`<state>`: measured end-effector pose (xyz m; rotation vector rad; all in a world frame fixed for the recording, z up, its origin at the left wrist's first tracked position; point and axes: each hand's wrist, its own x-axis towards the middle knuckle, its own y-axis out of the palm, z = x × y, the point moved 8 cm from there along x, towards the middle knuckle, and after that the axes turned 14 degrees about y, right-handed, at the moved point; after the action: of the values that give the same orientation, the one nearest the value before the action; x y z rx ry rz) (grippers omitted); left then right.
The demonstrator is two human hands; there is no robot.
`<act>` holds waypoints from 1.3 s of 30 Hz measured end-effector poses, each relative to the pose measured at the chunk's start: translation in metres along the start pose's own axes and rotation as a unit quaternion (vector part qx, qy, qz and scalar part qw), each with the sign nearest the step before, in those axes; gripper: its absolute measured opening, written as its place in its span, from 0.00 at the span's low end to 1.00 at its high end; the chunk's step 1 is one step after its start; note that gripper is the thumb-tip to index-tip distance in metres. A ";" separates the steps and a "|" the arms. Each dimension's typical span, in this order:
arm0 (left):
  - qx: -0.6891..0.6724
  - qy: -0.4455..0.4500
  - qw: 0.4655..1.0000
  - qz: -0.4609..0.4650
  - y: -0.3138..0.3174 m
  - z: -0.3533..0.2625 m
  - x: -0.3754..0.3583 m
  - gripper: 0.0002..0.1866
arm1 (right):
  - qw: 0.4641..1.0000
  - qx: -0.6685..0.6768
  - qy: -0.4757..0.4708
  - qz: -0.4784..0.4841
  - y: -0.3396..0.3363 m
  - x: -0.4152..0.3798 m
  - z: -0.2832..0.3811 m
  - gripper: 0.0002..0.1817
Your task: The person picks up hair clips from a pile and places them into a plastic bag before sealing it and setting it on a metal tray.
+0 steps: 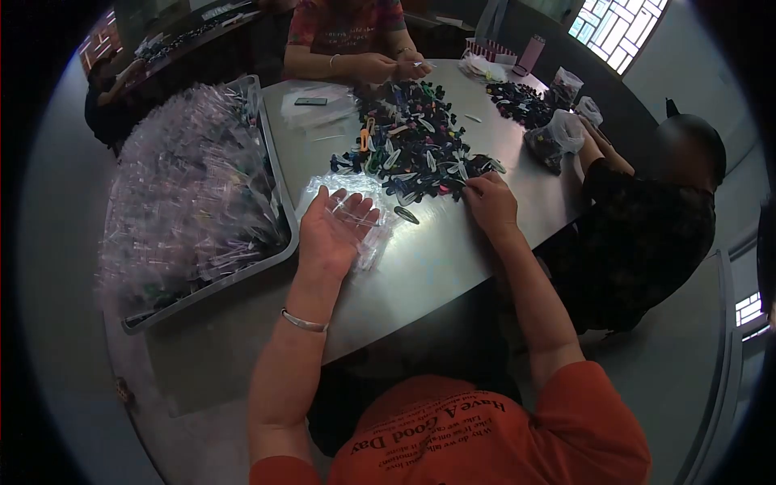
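While the left hand lies palm-up and spread wide, a small clear plastic sleeve rests across its fingers, over a heap of clear plastic bags on the round grey metal table. The right hand reaches palm-down to the near edge of a big pile of dark and coloured hair clips, its fingertips pinched among them; what they grip cannot be told. At left, a grey tray of packed clear sleeves stands beside the left hand. Across the table, another person's hands work at the pile.
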<state>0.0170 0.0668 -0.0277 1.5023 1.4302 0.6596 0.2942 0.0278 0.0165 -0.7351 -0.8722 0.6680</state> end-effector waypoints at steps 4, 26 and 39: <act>-0.008 -0.003 1.000 0.005 0.002 0.001 -0.002 0.19 | 0.999 0.039 -0.008 -0.030 -0.011 -0.005 0.005 0.06; -0.066 -0.030 0.996 0.044 0.002 0.011 0.002 0.31 | 0.919 0.128 -0.365 -0.075 -0.034 -0.111 0.203 0.07; -0.075 0.015 0.996 -0.046 0.006 -0.002 -0.008 0.34 | 0.980 0.146 -0.034 0.131 -0.013 -0.050 0.067 0.06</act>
<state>0.0166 0.0607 -0.0195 1.3066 1.4315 0.7196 0.2160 0.0014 0.0350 -0.5679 -0.7249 1.0368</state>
